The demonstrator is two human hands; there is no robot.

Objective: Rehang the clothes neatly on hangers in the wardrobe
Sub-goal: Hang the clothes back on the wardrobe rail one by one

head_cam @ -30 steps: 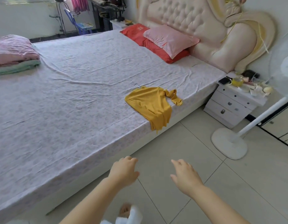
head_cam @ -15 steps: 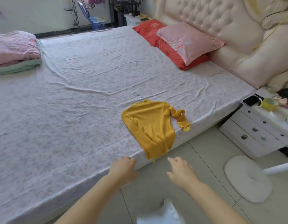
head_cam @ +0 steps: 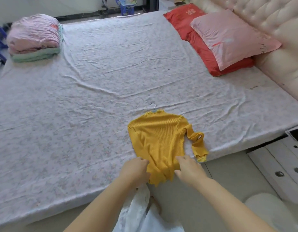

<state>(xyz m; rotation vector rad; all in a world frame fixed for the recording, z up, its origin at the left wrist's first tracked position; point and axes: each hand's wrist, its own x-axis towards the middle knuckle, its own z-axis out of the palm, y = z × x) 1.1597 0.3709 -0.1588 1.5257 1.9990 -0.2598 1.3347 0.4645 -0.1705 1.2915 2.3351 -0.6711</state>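
A yellow ribbed sweater [head_cam: 159, 139] lies flat on the bed [head_cam: 78, 114] near its front edge, with the hem hanging over the side. A metal hanger hook [head_cam: 153, 106] sticks out of the neck. One sleeve lies folded to the right. My left hand [head_cam: 135, 170] is at the sweater's lower left edge with curled fingers against the fabric; whether they pinch it is hidden. My right hand [head_cam: 189, 169] hovers at the lower right hem, fingers and thumb spread.
Folded pink and green bedding [head_cam: 34, 37] sits at the bed's far left corner. Red and pink pillows [head_cam: 225, 39] lie by the padded headboard. A white bedside drawer unit [head_cam: 282, 166] and a white fan base [head_cam: 268, 208] stand on the floor to the right.
I have stepped closer to the bed. Both hands moved forward from above the floor to the sweater's hem, left at its left side, right at its right side.
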